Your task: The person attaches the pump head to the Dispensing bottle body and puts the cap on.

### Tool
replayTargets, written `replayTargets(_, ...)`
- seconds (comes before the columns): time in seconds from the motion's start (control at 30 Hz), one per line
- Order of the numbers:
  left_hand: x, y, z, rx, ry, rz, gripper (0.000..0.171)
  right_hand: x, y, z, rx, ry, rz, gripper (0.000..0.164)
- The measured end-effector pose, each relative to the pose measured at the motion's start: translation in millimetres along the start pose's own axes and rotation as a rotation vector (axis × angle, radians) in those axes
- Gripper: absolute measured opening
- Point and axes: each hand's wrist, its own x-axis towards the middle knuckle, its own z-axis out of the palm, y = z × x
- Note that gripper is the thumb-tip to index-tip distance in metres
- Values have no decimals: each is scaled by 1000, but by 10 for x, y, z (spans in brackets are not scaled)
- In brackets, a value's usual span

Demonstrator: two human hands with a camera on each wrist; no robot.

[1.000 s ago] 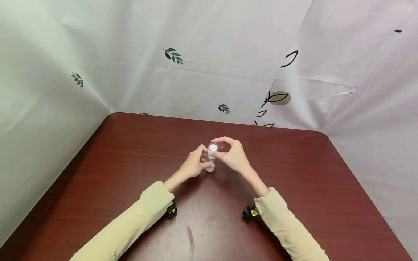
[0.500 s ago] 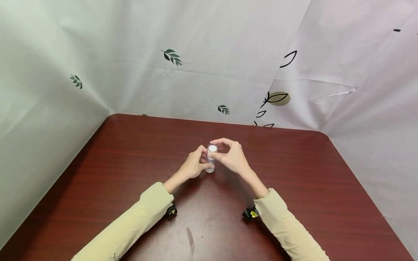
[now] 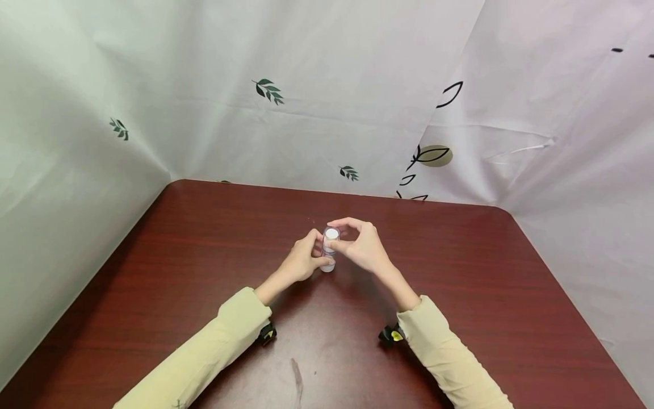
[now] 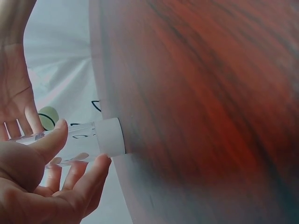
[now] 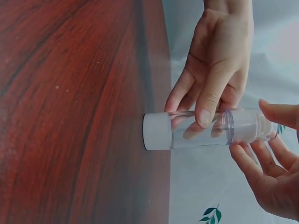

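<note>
A slim clear bottle with a white base (image 5: 157, 131) stands upright at mid-table. Whether its base rests on the wood or hovers just above is hard to tell. My left hand (image 3: 300, 259) grips the clear body low down, thumb on one side and fingers on the other; in the left wrist view this hand (image 4: 60, 182) hides part of the body. Over the bottle's upper end sits a clear top piece (image 5: 243, 127) with a white inner part, its white disc (image 3: 332, 233) facing up. My right hand (image 3: 364, 247) pinches that top piece between thumb and fingers.
The dark red wooden table (image 3: 230, 227) spreads around both hands, with a smudge (image 3: 297, 378) near the front. Behind it hangs a pale cloth (image 3: 306, 113) with leaf prints. A black wrist device (image 3: 267, 334) sits under the left cuff, another black device (image 3: 392, 335) under the right.
Both hands keep the same hold on the bottle and its top piece. The whole head view has shifted very slightly; no clear movement of the top piece shows.
</note>
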Motion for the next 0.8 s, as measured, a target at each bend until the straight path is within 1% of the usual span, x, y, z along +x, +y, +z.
replayTargets(0.17, -17, -10, 27, -16, 5, -24, 34, -13, 8, 7, 0, -16, 6, 30)
replayTargets(0.23, -19, -16, 36, -19, 5, -31, 34, 18, 112, 26, -1, -22, 9, 31)
replayTargets(0.4, -15, -1, 32, -1, 29, -13, 34, 131, 398, 55, -7, -31, -7, 35)
replayTargets(0.6, -13, 1, 26, -5, 34, -43, 35, 135, 396, 54, -37, -31, -18, 32)
replayTargets(0.7, -21, -4, 28, 5, 34, -29, 35, 112, 380, 68, -44, -22, -33, 32)
replayTargets(0.8, -27, -8, 25, 10, 33, -11, 35, 84, 357, 88, -52, -12, -66, 33)
